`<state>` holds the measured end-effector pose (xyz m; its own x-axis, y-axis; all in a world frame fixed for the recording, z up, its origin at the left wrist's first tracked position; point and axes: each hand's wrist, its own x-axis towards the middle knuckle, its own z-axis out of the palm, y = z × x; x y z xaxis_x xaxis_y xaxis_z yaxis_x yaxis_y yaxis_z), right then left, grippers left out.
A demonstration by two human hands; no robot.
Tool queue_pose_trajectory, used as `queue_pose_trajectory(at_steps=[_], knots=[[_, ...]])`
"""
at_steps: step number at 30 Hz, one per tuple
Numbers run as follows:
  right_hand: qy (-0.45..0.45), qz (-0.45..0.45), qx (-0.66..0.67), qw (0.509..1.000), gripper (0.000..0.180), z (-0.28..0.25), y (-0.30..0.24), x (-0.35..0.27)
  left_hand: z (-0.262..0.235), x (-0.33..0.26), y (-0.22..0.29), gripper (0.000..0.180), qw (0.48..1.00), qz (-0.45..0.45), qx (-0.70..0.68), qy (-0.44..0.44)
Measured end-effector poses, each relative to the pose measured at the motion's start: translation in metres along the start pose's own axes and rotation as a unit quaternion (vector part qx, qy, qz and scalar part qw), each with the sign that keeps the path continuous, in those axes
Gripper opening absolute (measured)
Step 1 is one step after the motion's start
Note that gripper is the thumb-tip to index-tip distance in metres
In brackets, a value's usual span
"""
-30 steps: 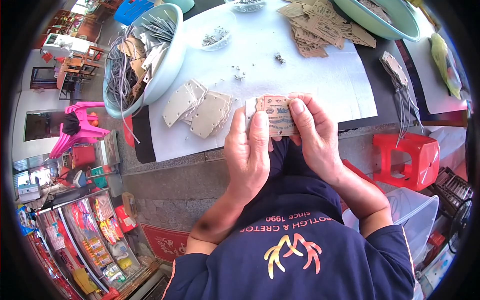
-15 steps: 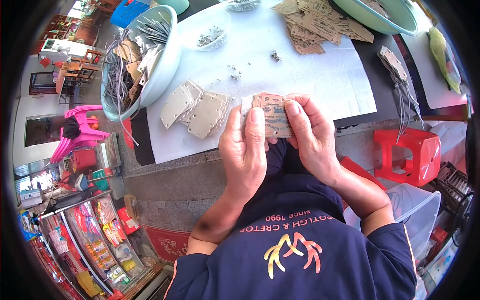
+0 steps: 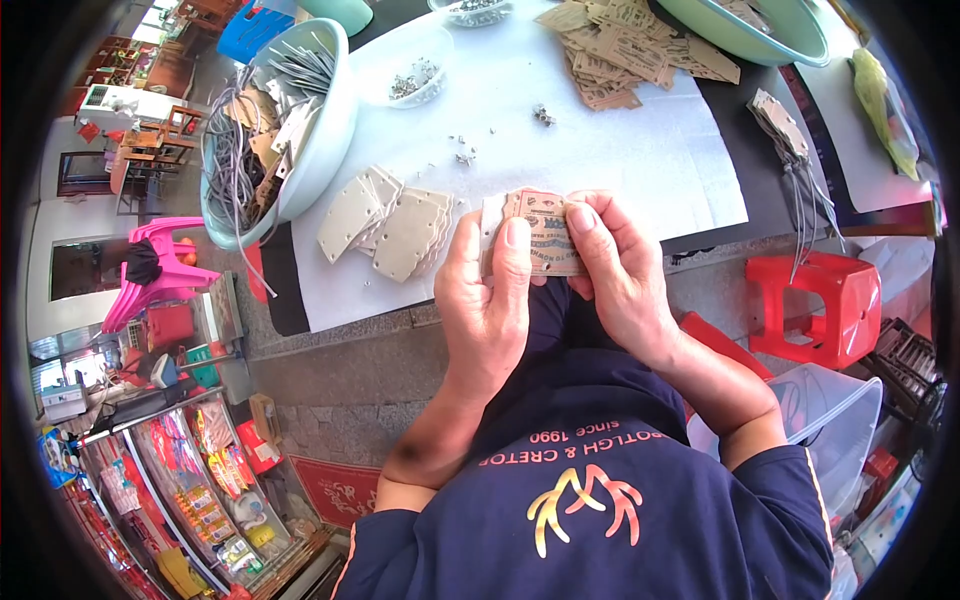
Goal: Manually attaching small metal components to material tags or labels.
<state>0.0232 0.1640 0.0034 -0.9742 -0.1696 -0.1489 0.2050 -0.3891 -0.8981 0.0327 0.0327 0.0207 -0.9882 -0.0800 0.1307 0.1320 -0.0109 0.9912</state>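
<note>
Between both hands, just off the table's near edge, is a small stack of printed cardboard tags (image 3: 547, 236) with small holes and wavy edges. My left hand (image 3: 490, 290) grips its left side, thumb lying along the front. My right hand (image 3: 620, 265) pinches the right side, its thumb near the upper corner. The fingers behind the tags are mostly hidden. Left of my hands, plain greyish tags (image 3: 414, 232) lie fanned in overlapping piles on the white sheet (image 3: 640, 165). Small metal fasteners (image 3: 465, 157) are scattered beyond them.
A pale blue basin (image 3: 335, 120) with grey cords and tags stands at the left. Clear bowls (image 3: 440, 75) hold metal bits. More printed tags (image 3: 620, 55) are heaped at the back, beside a green basin (image 3: 740, 40). Corded tags (image 3: 780, 125) hang over the right edge above a red stool (image 3: 815, 305).
The held tags stay between both hands, with only a slight shift of the right fingers and tilt. The whole view has moved a little; the table items look unchanged.
</note>
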Motion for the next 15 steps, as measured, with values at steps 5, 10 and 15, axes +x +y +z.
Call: queue_pose_trajectory(at_steps=[5,10,15], knots=[[0.003,-0.020,-0.018,1.000,0.021,0.0002,-0.0031,-0.0013,-0.0012,0.0002,-0.0013,0.018,1.000,-0.004,0.002,-0.003],[0.019,-0.014,-0.029,0.999,0.021,0.0015,-0.0040,-0.0017,0.0034,0.0003,0.0011,0.020,0.999,-0.028,-0.014,0.013],[0.027,-0.007,-0.014,1.000,0.022,0.0005,0.0001,-0.0002,0.0061,0.0005,-0.0020,0.021,1.000,-0.012,-0.005,0.013]])
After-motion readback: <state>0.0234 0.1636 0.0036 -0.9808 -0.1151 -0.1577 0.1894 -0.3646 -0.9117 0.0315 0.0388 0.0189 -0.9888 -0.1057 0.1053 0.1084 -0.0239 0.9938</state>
